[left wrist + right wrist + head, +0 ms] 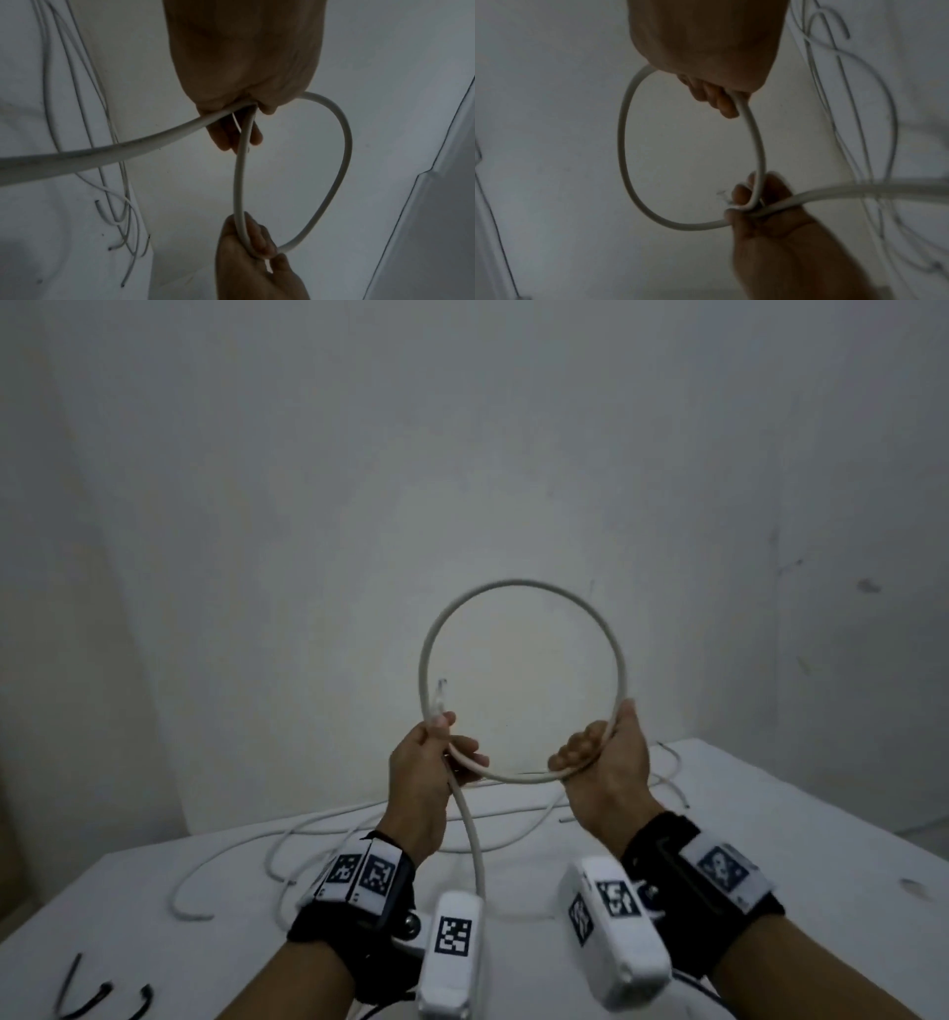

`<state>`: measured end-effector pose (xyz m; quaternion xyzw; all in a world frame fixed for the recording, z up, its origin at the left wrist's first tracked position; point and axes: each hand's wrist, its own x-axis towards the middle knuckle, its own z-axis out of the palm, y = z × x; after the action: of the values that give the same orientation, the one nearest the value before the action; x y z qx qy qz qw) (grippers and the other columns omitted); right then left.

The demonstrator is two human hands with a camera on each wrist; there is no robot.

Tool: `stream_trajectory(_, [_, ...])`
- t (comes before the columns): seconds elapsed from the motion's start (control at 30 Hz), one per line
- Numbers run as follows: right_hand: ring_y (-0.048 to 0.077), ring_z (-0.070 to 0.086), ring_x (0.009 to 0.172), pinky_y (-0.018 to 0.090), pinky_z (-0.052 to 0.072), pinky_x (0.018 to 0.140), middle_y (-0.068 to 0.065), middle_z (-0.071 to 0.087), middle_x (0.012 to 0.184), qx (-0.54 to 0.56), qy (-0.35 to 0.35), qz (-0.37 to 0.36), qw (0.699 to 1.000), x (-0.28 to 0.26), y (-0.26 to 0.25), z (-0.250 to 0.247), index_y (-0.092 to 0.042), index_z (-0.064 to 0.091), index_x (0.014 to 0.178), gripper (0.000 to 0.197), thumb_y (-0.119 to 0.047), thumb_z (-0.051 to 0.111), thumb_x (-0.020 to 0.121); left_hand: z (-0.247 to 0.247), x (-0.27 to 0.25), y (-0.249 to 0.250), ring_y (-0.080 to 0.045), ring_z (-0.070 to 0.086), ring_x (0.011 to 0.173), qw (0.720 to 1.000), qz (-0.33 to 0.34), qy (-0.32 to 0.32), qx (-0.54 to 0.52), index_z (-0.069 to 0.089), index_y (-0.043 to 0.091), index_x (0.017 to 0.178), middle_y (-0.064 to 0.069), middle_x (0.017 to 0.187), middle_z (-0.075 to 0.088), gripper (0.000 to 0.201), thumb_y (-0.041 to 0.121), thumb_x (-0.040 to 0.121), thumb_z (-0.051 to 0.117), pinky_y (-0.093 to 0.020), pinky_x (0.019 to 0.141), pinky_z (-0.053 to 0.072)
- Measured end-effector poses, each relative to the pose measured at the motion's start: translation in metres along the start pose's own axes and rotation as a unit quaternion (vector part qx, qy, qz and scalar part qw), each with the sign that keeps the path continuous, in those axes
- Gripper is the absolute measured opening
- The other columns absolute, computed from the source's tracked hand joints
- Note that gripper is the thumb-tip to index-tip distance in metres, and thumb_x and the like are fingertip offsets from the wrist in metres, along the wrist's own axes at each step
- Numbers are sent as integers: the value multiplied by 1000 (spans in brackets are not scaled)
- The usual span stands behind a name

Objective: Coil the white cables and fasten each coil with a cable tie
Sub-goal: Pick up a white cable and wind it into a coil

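A thick white cable (518, 584) forms one round loop held up in front of the wall. My left hand (436, 752) grips the loop where it crosses itself, with the clear plug end (440, 697) sticking up above my thumb. My right hand (603, 747) grips the loop's right lower side, fingers curled round it. The cable's free length (475, 839) hangs from my left hand down toward the table. The wrist views show the same loop (342, 146) (622, 142) between both hands. Black cable ties (87, 994) lie at the table's near left corner.
Several thinner white cables (287, 839) sprawl loose over the white table (770, 814) beneath my hands, reaching its far right edge. A bare wall stands close behind. A dark mark (914, 886) is on the table at the right.
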<state>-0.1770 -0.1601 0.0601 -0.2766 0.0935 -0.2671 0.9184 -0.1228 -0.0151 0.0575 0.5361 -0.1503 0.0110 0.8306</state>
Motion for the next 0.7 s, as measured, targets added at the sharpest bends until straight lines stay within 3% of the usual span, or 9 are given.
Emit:
stream_trajectory(0.1, [20,50,58,30,44,59,8,54,63,-178,20,14,984,1,2,-19,-10,52,75,41,-38,36,101,-11,7,-3,-16,56,45,999,23,39,29,62,7,99,-2,52,55,22,21,101,46,-29,51,55])
stream_trajectory(0.13, [20,53,65,30,44,61,8,58,74,-235,31,-20,971,2,-2,-23,-11,54,85,30,-31,38,100,-15,8,-4,-16,55,45,998,25,45,44,63,7,100,-2,52,54,22,22,101,46,-29,51,55])
stream_trajectory(0.2, [20,56,76,28,44,63,6,59,90,-328,23,-163,930,5,-13,-26,-18,51,95,16,-28,40,99,-22,10,-6,-16,55,46,996,27,47,77,64,8,101,-3,54,54,23,24,101,47,-30,53,54])
stream_trajectory(0.27, [22,58,83,33,46,70,2,60,94,-435,-52,-309,844,6,-22,-19,-22,50,102,16,-35,40,100,-25,9,-10,-17,56,47,993,31,26,109,64,8,103,-5,58,54,24,25,101,47,-31,56,53])
stream_trajectory(0.33, [24,61,77,36,47,72,3,63,83,-531,-107,-385,748,8,-26,-9,-21,54,106,22,-35,38,101,-27,7,-13,-19,57,50,990,34,-3,140,64,7,104,-7,62,55,24,24,101,48,-32,55,54])
stream_trajectory(0.43, [24,53,61,35,41,60,0,54,62,-633,-126,-430,631,15,-31,-2,-17,59,108,31,-36,36,101,-33,7,-10,-20,62,51,986,23,-37,160,65,7,102,-6,67,62,21,23,99,51,-29,49,54])
stream_trajectory(0.53, [22,51,61,32,38,59,-3,51,62,-721,-161,-421,527,20,-29,-6,-21,60,112,30,-38,37,100,-38,10,-2,-22,66,59,973,16,-98,211,67,6,99,-6,74,72,20,23,96,57,-29,54,53])
stream_trajectory(0.57, [22,52,63,32,39,60,-3,51,63,-742,-169,-409,505,22,-28,-7,-23,60,112,30,-39,37,100,-38,12,1,-21,66,58,967,18,-115,228,68,6,97,-6,73,72,19,21,95,58,-29,56,53])
stream_trajectory(0.7, [20,52,67,30,36,58,-6,52,65,-771,-194,-331,509,30,-29,-7,-26,62,112,32,-41,36,100,-33,17,7,-19,66,61,946,29,-154,285,68,5,95,-7,71,72,18,19,95,58,-30,60,57])
